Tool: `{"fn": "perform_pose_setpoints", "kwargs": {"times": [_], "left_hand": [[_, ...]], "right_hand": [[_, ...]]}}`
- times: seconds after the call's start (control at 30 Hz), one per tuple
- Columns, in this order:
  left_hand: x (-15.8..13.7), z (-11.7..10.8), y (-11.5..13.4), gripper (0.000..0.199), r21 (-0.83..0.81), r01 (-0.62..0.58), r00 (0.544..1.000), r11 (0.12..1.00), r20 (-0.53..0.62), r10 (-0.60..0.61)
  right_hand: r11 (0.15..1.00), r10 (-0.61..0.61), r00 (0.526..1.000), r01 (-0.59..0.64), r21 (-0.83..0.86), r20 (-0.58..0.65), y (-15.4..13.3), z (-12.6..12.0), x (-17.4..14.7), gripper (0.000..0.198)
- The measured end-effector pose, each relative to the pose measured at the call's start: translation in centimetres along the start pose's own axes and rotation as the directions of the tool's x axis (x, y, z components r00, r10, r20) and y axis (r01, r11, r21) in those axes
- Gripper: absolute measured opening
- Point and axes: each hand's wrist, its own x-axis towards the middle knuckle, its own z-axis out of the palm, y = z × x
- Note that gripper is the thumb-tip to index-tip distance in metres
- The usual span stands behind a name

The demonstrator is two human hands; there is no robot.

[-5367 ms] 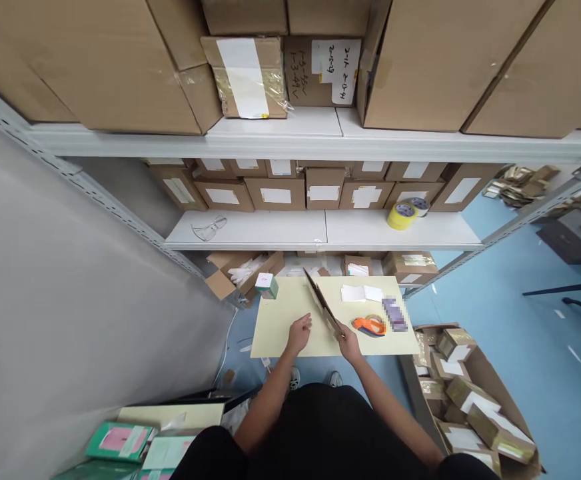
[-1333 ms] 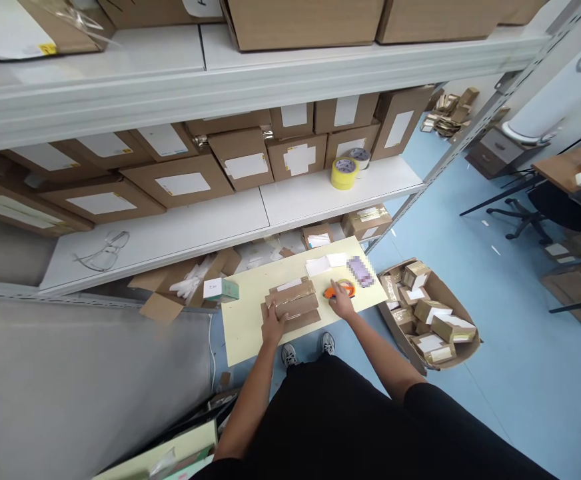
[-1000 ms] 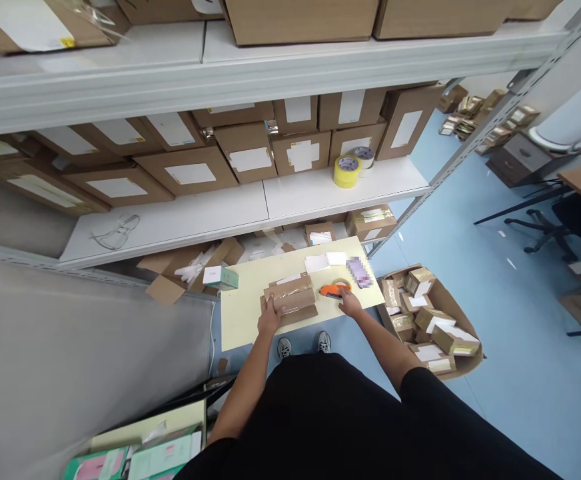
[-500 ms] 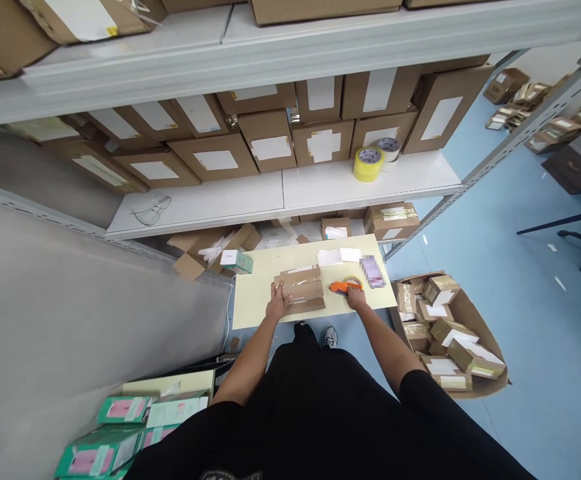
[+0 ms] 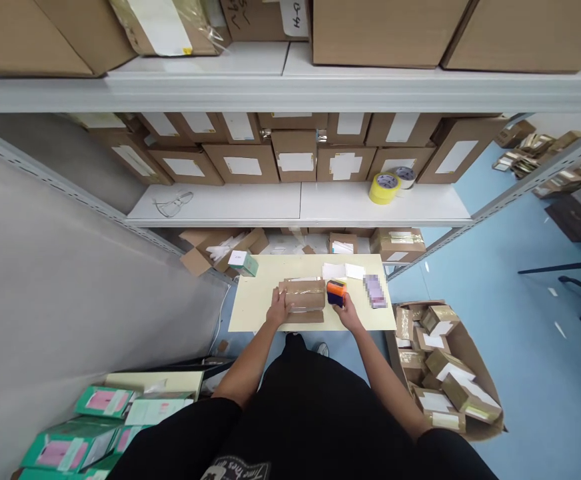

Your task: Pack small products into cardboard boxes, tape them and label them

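A small cardboard box (image 5: 304, 295) lies on the pale yellow tabletop (image 5: 250, 317), with shiny tape along its top and a flap out at the near side. My left hand (image 5: 278, 308) grips the box's left end, its fingertips on the top and the thumb side out of clear sight. In my right hand (image 5: 345, 312) is an orange tape dispenser (image 5: 336, 292), held upright just off the right end of the box. Whether the dispenser touches the box I cannot tell. White paper slips (image 5: 343, 271) and a blurred-out purple item (image 5: 375, 291) lie behind and to the right.
A small green-and-white box (image 5: 243, 263) stands at the table's back left corner. Shelves (image 5: 240, 201) with labelled cartons and yellow tape rolls (image 5: 384, 189) rise beyond. On the floor at right, a large carton (image 5: 475, 347) holds several taped boxes. Green packages (image 5: 65, 447) sit at lower left.
My right hand has moved left with the tape dispenser, up to the box's right end, and the dispenser has turned. My left hand stays on the box. The view has tilted slightly.
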Motion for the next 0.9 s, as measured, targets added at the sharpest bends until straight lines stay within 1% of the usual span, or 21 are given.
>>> {"fn": "perform_pose_setpoints", "kwargs": {"times": [0.07,0.13,0.23,0.3,0.43,0.5,0.53,0.57,0.63,0.7,0.73,0.77,0.8,0.87,0.9], "left_hand": [[0.4,0.1,-0.1,0.079,-0.046,-0.010,1.000,0.999,-0.009,0.010],[0.6,0.2,-0.2,0.081,-0.101,-0.007,1.000,0.995,-0.028,0.004],[0.6,0.4,-0.3,0.082,-0.155,-0.002,0.999,0.988,-0.043,-0.004],[0.4,0.4,-0.3,0.082,-0.165,-0.004,0.999,0.986,-0.051,-0.004],[-0.4,0.2,0.0,0.081,-0.171,0.008,0.998,0.985,-0.060,-0.019],[-1.0,0.1,0.3,0.082,-0.166,0.010,0.995,0.986,-0.096,-0.026],[-1.4,0.0,0.6,0.083,-0.168,-0.004,0.991,0.986,-0.132,-0.018],[-1.8,-0.1,0.8,0.084,-0.177,-0.034,0.984,0.984,-0.179,0.002],[-2.4,-0.5,1.5,0.083,-0.219,-0.140,0.956,0.966,-0.284,0.074],[-2.5,-1.2,2.4,0.079,-0.298,-0.271,0.915,0.915,-0.374,0.149],[-2.3,-1.8,2.9,0.077,-0.359,-0.317,0.905,0.878,-0.393,0.166],[-2.1,-2.4,3.4,0.076,-0.434,-0.337,0.907,0.835,-0.387,0.165],[-1.7,-3.0,4.0,0.074,-0.519,-0.331,0.922,0.788,-0.357,0.152],[-0.7,-4.3,5.2,0.063,-0.670,-0.225,0.970,0.707,-0.226,0.095],[-0.3,-4.8,5.8,0.055,-0.708,-0.165,0.984,0.687,-0.163,0.069]], "right_hand": [[0.999,-0.011,0.999,0.009,0.042,0.050,-1.7,2.5,1.1,0.056],[0.997,-0.015,0.991,0.005,0.075,0.131,-2.8,4.8,2.0,0.053],[0.998,0.033,0.973,-0.043,0.042,0.230,-3.2,7.0,2.7,0.055],[0.998,0.063,0.967,-0.066,0.003,0.245,-2.8,7.5,2.5,0.058],[0.997,0.077,0.966,-0.079,-0.003,0.247,-1.9,7.0,2.0,0.062],[0.997,0.078,0.964,-0.080,-0.002,0.252,-1.8,6.8,1.8,0.063],[0.997,0.075,0.964,-0.077,-0.002,0.255,-1.8,6.7,1.8,0.063],[0.997,0.070,0.964,-0.072,-0.003,0.255,-1.7,6.8,1.8,0.063],[0.998,0.062,0.965,-0.060,-0.014,0.254,-1.6,6.9,1.7,0.061],[0.998,0.057,0.966,-0.049,-0.038,0.252,-1.4,7.0,1.7,0.059],[0.998,0.055,0.967,-0.043,-0.052,0.250,-1.3,7.1,1.7,0.059],[0.997,0.053,0.967,-0.038,-0.066,0.251,-1.2,7.1,1.8,0.059],[0.997,0.049,0.966,-0.031,-0.077,0.253,-1.2,7.1,1.8,0.060],[0.996,0.043,0.966,-0.020,-0.092,0.256,-1.3,7.2,1.8,0.064],[0.995,0.039,0.966,-0.015,-0.096,0.257,-1.3,7.2,1.8,0.065]]}}
